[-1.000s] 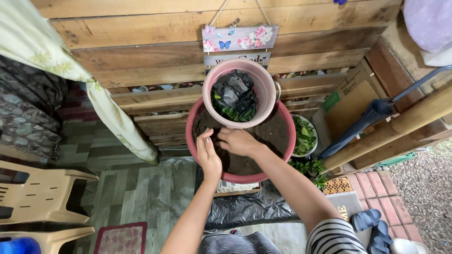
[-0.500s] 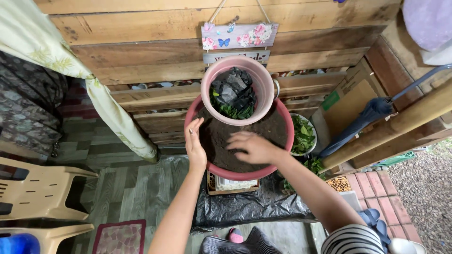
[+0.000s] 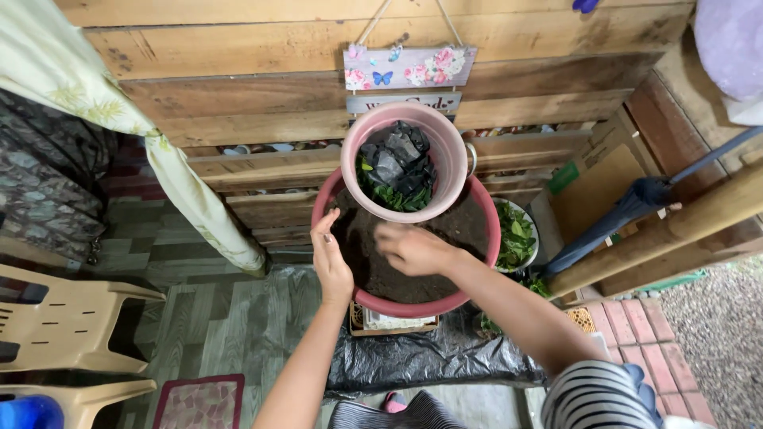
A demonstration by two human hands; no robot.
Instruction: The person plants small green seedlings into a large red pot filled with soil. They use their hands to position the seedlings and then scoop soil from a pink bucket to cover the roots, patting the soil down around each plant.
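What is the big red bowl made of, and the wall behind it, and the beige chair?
The big red bowl looks like smooth plastic: even colour, thin rolled rim. The wall is rough bare wood, with visible grain, knots and plank gaps. The beige chair seems moulded plastic, one piece with slots. The left hand rests at the bowl's rim; the right hand hovers over dark soil.

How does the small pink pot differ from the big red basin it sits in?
The pink pot is smaller and paler; the red basin is wider and darker. The pot holds black pieces and green leaves, while the basin holds dark soil. The pot stands at the basin's far side; the left hand is at the basin's near rim and the right hand over its soil. Both are round.
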